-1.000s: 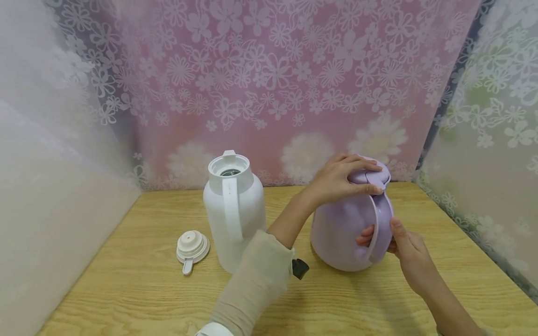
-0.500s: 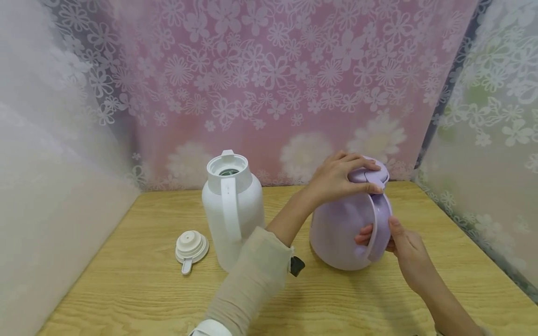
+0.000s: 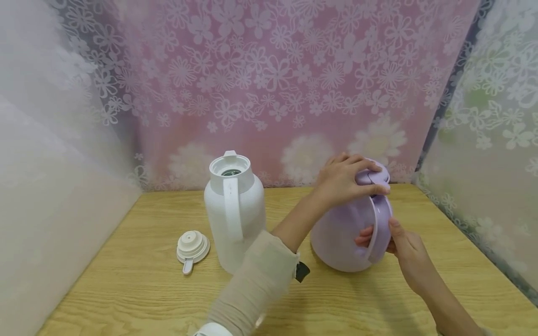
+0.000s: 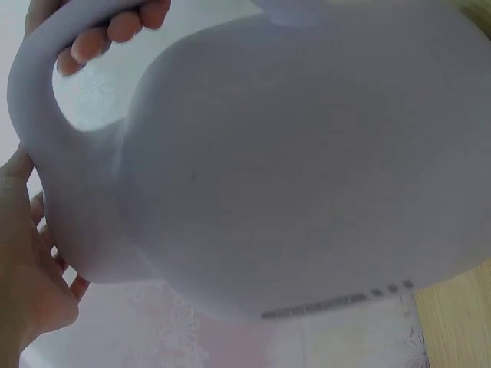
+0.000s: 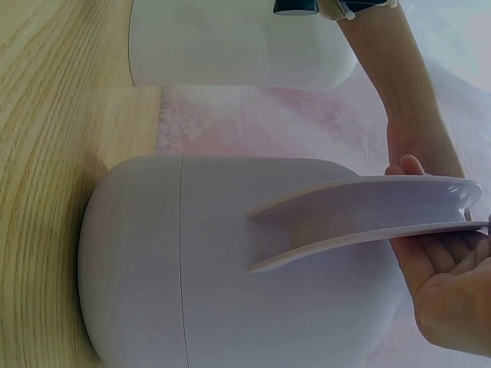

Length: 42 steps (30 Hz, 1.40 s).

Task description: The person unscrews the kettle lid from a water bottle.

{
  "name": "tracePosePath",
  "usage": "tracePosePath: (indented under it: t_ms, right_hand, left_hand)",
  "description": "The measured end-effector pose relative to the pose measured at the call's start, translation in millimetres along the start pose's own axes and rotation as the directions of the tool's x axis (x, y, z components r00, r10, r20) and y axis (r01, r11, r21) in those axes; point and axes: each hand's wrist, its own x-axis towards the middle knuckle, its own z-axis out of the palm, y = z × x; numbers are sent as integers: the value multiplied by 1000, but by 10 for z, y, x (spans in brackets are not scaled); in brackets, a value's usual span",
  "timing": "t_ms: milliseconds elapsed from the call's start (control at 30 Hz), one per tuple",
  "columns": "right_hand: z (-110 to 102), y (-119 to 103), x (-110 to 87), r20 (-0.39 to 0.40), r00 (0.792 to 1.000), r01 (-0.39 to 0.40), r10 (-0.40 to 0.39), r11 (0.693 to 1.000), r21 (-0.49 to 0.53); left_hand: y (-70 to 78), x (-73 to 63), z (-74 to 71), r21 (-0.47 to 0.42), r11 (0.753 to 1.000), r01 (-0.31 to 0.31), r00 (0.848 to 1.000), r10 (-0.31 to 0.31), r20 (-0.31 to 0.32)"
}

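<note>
A lilac vacuum jug [image 3: 340,233] stands upright on the right of the table. My left hand [image 3: 339,182] grips its lid [image 3: 374,176], fingers over the top and thumb at the lid's near edge. With my right hand [image 3: 414,259] I hold the jug's handle [image 3: 381,228]; the fingertips show through the handle's opening. The right wrist view shows my right hand [image 5: 453,299] on the handle [image 5: 360,211]. In the left wrist view the jug body [image 4: 307,161] fills most of the picture, and my left hand [image 4: 34,284] is at its neck end.
To the left stands a white vacuum jug [image 3: 235,210] with its mouth uncovered, partly behind my left forearm. A white stopper [image 3: 192,247] lies beside it on the wooden table [image 3: 138,289]. Floral sheets [image 3: 269,84] rise at the back and both sides.
My left hand has shifted slightly to the right on the lid, and its thumb sits farther right. The right hand and both jugs keep their places.
</note>
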Motion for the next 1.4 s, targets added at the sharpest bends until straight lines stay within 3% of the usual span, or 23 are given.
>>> tracePosePath:
  t_ms: [167, 300, 533, 667, 767, 833, 867, 900, 967, 1067, 1133, 1400]
  right_hand:
    - [20, 16, 4, -22, 1000, -17, 16, 1000, -26]
    - [44, 19, -11, -56, 998, -44, 41, 998, -53]
    - [32, 17, 20, -31, 999, -20, 19, 999, -40]
    - [18, 22, 27, -18, 1000, 3, -3, 1000, -5]
    - [18, 27, 25, -14, 1000, 18, -17, 999, 34]
    - [18, 30, 23, -13, 1000, 28, -27, 998, 56]
    - [18, 32, 22, -15, 999, 32, -31, 998, 62]
    - [18, 33, 21, -16, 999, 34, -33, 997, 67]
    - [17, 37, 18, -19, 999, 39, -38, 997, 71]
    - [17, 44, 15, -25, 999, 43, -42, 996, 72]
    - [16, 46, 13, -26, 999, 46, -45, 996, 72]
    - [6, 37, 12, -33, 998, 50, -48, 997, 56]
  left_hand:
    - [173, 9, 52, 99, 988, 118, 990, -109, -93]
    - [293, 22, 71, 190, 969, 158, 982, -135, -131]
    - [344, 41, 20, 329, 928, 175, 984, -154, -90]
    - [302, 41, -7, 337, 934, 123, 992, -117, -36]
    - [182, 45, -12, 215, 975, 60, 998, -59, -10]
    - [52, 43, -2, 57, 998, 12, 1000, -12, -4]
    - [-21, 42, 11, -41, 999, -18, 1000, 18, -10]
    - [-96, 40, 30, -141, 989, -46, 999, 45, -14]
    - [-230, 33, 65, -322, 942, -93, 996, 92, -18]
    - [-367, 29, 118, -480, 866, -141, 989, 145, -29]
    - [-405, 32, 139, -521, 840, -151, 987, 155, -36]
    - [-389, 40, 193, -591, 791, -161, 987, 128, -97]
